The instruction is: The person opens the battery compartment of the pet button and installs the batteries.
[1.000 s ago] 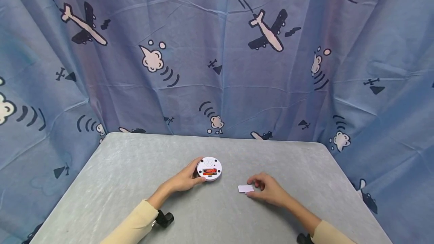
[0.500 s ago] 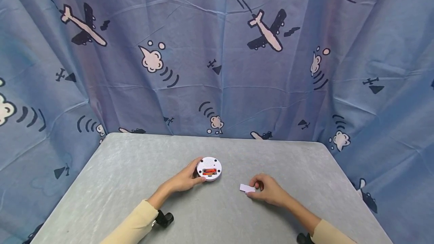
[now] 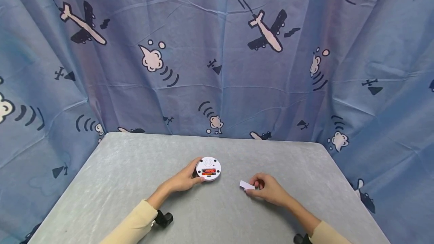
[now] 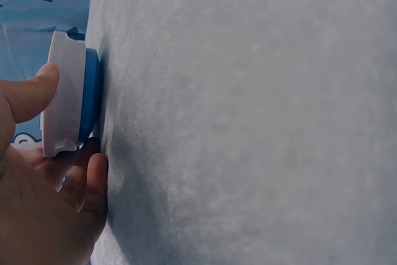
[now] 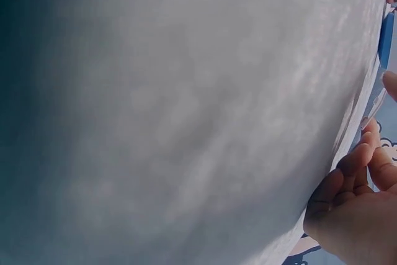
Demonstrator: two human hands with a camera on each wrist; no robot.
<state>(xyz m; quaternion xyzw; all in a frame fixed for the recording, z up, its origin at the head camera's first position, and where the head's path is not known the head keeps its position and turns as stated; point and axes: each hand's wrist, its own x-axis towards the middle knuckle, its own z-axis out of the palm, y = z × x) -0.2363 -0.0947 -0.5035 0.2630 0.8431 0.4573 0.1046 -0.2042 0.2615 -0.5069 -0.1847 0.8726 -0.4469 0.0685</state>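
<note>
In the head view my left hand [image 3: 183, 179] grips the left side of a round white battery-powered device [image 3: 208, 162], thumb on the near rim. Its face with speaker holes and small dark feet is turned up. Two red batteries [image 3: 208, 171] lie in its uncovered compartment. The left wrist view shows its white body [image 4: 67, 97] over a blue part [image 4: 92, 94] on the table side. To the right, my right hand [image 3: 269, 190] pinches a small white battery cover [image 3: 246, 185] between thumb and fingers, tilted and apart from the device. The cover appears edge-on in the right wrist view.
Both hands work over a light grey table [image 3: 152, 153]. A blue curtain [image 3: 190, 67] printed with airplanes hangs behind it. Black wrist-worn cameras [image 3: 164, 219] sit at both sleeves.
The right hand has drawn the cover's edge deeper between its fingers and tilted it, its left end rising. The left hand and the round device have stayed almost still.
</note>
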